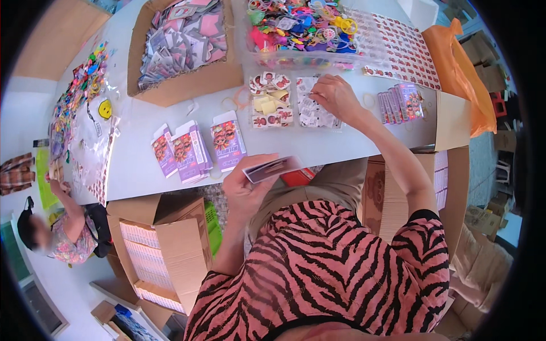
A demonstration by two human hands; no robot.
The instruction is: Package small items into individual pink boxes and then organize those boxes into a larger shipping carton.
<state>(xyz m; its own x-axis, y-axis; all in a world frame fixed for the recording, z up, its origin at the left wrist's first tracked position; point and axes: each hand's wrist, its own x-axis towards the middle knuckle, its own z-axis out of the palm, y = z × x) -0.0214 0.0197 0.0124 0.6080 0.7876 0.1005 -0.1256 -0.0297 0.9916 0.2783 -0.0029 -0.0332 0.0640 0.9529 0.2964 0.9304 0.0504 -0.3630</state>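
Note:
My left hand (245, 190) grips a small stack of cards (273, 169) above my lap, near the table's front edge. Over a pile of small white printed pieces (320, 116), my right hand (336, 96) has its fingertips pinched together. What is between them, if anything, is too small to name. Left of that pile lie cream paper pieces (271, 103) between two groups of printed character stickers (272, 119). Purple printed boxes (190, 152) stand at the left, with one more box (228, 142) beside them. Another row of purple boxes (398, 104) sits right of my right hand.
A cardboard box of cards (187, 94) and a clear bin of colourful trinkets (301, 59) stand at the back. Sticker sheets (406, 51) and an orange bag (463, 74) lie right. Open cartons (185, 250) flank me. Another person (74, 230) works at the far left.

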